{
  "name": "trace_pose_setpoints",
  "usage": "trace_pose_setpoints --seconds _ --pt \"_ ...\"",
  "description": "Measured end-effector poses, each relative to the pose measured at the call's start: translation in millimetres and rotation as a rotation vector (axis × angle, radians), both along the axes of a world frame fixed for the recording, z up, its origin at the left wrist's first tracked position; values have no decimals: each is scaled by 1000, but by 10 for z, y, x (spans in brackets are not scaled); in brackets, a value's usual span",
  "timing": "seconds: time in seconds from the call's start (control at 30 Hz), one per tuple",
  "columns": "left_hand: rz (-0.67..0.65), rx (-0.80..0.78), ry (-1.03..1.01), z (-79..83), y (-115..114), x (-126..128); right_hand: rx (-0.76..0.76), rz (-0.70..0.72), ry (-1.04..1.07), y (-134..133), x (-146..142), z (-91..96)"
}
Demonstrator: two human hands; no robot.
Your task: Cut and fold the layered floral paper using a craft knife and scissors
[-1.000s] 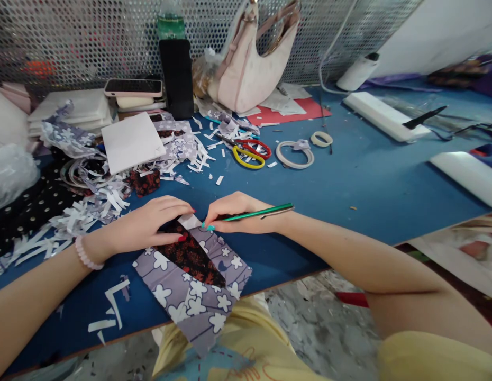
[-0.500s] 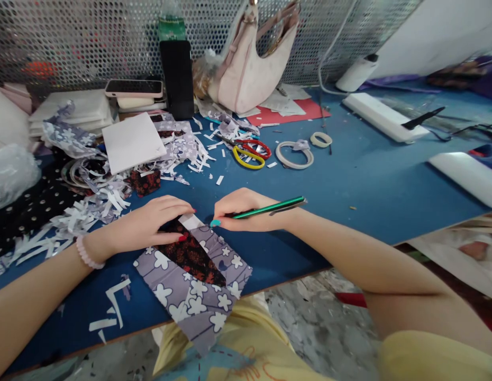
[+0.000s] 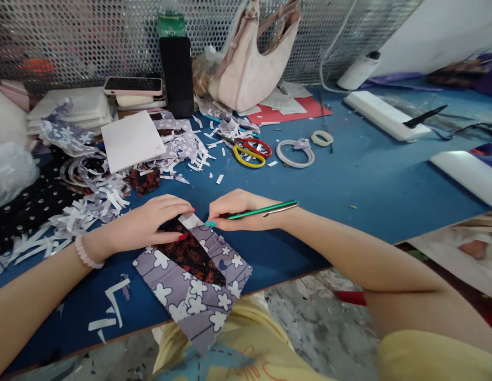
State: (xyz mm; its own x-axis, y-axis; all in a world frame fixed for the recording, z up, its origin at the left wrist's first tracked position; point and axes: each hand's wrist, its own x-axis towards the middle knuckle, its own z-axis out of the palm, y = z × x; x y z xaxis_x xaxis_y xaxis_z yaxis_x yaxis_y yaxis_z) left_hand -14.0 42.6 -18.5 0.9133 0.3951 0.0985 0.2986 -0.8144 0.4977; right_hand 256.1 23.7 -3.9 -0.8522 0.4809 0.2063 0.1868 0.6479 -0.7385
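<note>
A folded piece of purple paper with white flowers point(image 3: 198, 288) lies at the near edge of the blue table point(image 3: 349, 180), with a dark red-patterned piece point(image 3: 190, 256) laid in its middle. My left hand point(image 3: 151, 222) lies flat on the top of the dark piece, fingers stretched out and pressing down. My right hand point(image 3: 240, 211) is closed around a green pen point(image 3: 265, 210), with its fingertips at the paper's upper corner where a white edge shows.
Red and yellow scissors point(image 3: 249, 151), two tape rings point(image 3: 297, 153), paper scraps point(image 3: 91, 206), a white card point(image 3: 130, 140), a phone point(image 3: 133, 85), a black box point(image 3: 175, 76) and a pink bag point(image 3: 249, 63) stand behind. White bars point(image 3: 383, 116) lie on the right.
My right hand shifted slightly right along the paper's top corner, then came back left with the pen. The left hand stays pressed in place.
</note>
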Motion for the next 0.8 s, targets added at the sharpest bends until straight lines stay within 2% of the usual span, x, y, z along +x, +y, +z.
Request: trace_pose_setpoints --seconds 0.1,0.2,0.4,0.53,0.6,0.67,0.73,0.8 --pt "-1 6 0 3 -2 -3 46 -32 34 0 32 21" --pt "1 7 9 2 -4 -9 29 -76 83 15 67 11" --pt "5 -6 16 -3 2 -11 -71 42 53 58 38 -31" --pt "5 -5 0 0 -3 -7 -75 -37 53 75 89 -2" --pt "5 4 2 3 -6 -5 -181 -64 96 77 140 4" --pt "4 26 14 6 -7 -7 -386 -56 190 65 166 -12" --pt "-4 73 35 6 -3 -13 -642 31 274 30 142 -44" --pt "-19 131 52 4 4 -23 -859 191 258 -24 75 -79"
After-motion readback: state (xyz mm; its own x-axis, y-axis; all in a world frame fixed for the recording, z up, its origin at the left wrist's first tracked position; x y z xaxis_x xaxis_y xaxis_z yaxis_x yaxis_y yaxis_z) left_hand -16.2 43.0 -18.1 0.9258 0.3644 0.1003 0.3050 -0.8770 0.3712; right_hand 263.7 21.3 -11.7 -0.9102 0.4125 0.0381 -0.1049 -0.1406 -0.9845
